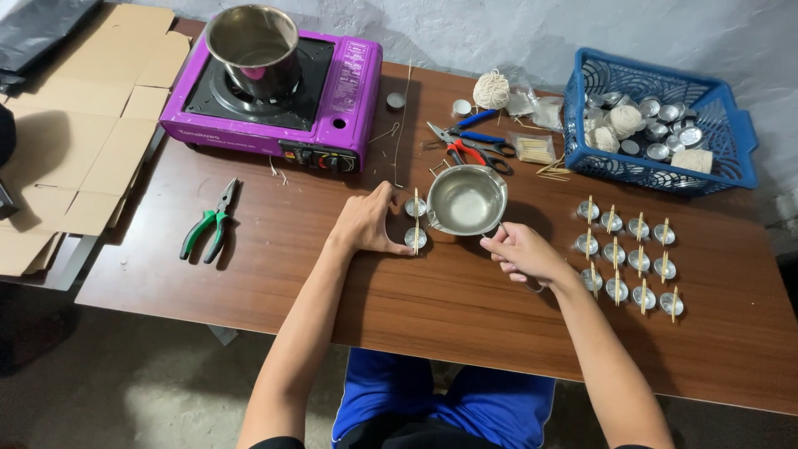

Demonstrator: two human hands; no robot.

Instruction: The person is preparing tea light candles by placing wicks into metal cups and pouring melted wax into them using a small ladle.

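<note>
My right hand (519, 252) grips the handle of a small steel pouring pot (466, 199), which sits level over the brown table (274, 274). My left hand (370, 223) rests on the table with its fingertips against a small round metal cup (416, 239). A second cup (415, 207) sits just behind it, and a thin wooden stick lies across both. The pot's rim is right beside these two cups.
Several metal cups with sticks (628, 254) stand in rows at the right. A blue basket (740, 141) of cups and string sits behind them. A purple gas stove (349, 91) carries a steel pot (253, 46). Green pliers (209, 223), scissors (474, 145) and a string ball (491, 89) lie about.
</note>
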